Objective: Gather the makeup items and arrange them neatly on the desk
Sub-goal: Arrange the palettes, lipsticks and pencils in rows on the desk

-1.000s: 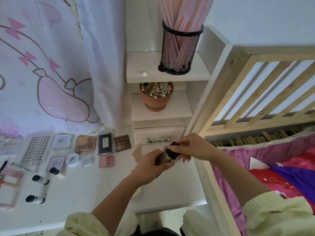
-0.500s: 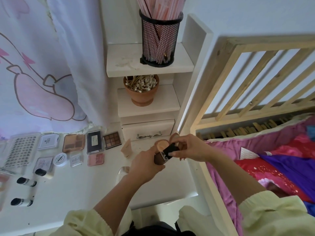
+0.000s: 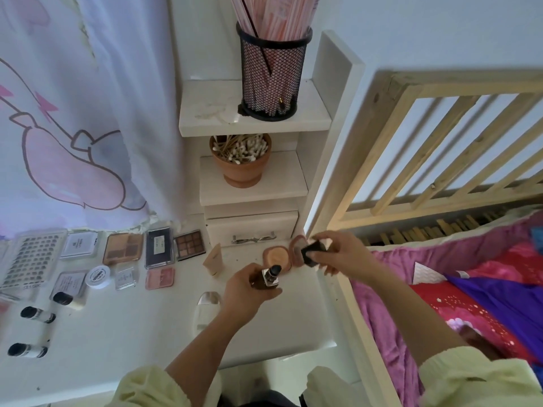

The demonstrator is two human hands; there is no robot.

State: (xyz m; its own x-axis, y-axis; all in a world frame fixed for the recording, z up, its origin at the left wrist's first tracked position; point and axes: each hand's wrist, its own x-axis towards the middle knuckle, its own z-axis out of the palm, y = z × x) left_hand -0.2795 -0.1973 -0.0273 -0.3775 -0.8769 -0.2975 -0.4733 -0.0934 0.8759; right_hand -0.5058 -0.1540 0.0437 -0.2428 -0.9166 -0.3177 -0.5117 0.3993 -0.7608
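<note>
White desk (image 3: 123, 342) beside a bed (image 3: 484, 289), near to far: left hand (image 3: 246, 292) with fingers gripping an uncapped brown bottle (image 3: 266, 279), right hand (image 3: 338, 254) pinching its black cap (image 3: 312, 252) above an open compact (image 3: 277, 257); palettes (image 3: 158, 248) rowed beneath the curtain (image 3: 73, 113).

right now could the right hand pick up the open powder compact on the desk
Probably not yet. The right hand sits just beside the open powder compact, nothing between them, but it is holding a black cap and would need to free its fingers first.
</note>
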